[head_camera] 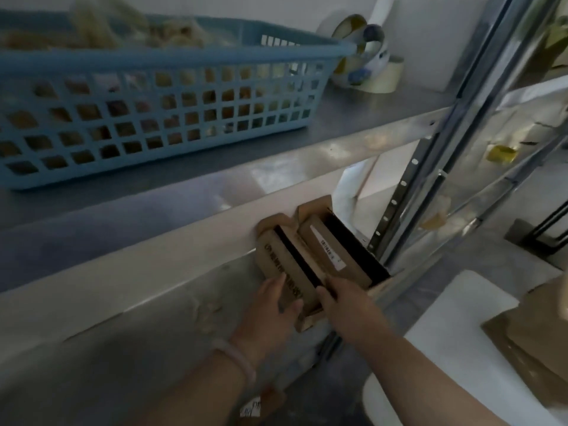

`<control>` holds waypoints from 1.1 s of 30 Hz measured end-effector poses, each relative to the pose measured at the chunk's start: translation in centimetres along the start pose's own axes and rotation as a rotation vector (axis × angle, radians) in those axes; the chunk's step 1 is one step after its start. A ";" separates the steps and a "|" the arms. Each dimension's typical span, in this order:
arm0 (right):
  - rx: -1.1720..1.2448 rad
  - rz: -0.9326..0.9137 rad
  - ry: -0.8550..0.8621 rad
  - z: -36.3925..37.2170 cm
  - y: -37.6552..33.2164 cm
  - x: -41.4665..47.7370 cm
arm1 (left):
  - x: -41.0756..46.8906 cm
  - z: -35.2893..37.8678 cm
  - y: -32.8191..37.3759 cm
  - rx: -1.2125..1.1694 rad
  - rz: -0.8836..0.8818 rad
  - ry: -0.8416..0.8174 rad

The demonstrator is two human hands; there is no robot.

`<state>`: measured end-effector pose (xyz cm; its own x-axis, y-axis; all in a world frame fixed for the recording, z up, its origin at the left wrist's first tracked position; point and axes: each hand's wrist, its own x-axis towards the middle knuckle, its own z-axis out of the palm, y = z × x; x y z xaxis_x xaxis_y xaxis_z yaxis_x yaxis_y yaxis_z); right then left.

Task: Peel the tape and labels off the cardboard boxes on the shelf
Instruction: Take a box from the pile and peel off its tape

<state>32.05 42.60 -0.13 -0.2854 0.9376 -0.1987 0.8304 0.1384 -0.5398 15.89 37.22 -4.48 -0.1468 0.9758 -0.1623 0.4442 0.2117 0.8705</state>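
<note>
2 hands on 1 cardboard box, lower shelf (138, 348).
L hand (270, 305) grip curled round near end of the front box (284, 269); R hand (344, 305) grip pinches its right edge. 2nd box (353, 265) w/ white label (327, 248) just beside, at shelf's right end.

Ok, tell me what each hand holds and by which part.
Both hold the nearer cardboard box at its near end: the left hand grips its left side, thumb on top; the right hand grips its right edge.

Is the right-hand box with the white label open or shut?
Open: the right-hand box has its end flap raised, and a dark interior shows beside its white label.
</note>
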 end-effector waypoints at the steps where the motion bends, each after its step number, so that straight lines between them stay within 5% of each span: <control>1: 0.046 -0.005 -0.021 0.0 0.1 0.2 | 0.1 0.3 0.1 -0.041 -0.027 0.012; 10: 0.368 0.161 -0.335 2.4 1.1 2.1 | -1.6 -0.9 -1.1 -0.114 -0.134 0.093; 15: 0.600 0.128 -0.343 4.9 0.6 0.6 | -3.7 -1.7 -1.2 -0.332 -0.117 0.130; 20: 0.482 -0.155 -0.181 5.4 -1.1 -1.0 | -6.2 -4.9 -1.3 -0.441 -0.087 0.240; 27: -0.015 -0.751 -0.003 5.9 -6.8 -3.6 | -12.2 -14.9 -3.6 -0.827 -0.062 0.829; 33: -0.232 -1.000 0.040 10.1 -12.2 -5.7 | -18.4 -19.2 -7.4 -0.369 -0.206 0.631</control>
<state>18.67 32.34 -0.68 -0.8849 0.3688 0.2845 0.2945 0.9163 -0.2715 -1.68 16.63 1.03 -0.7220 0.6779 -0.1383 0.0447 0.2452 0.9684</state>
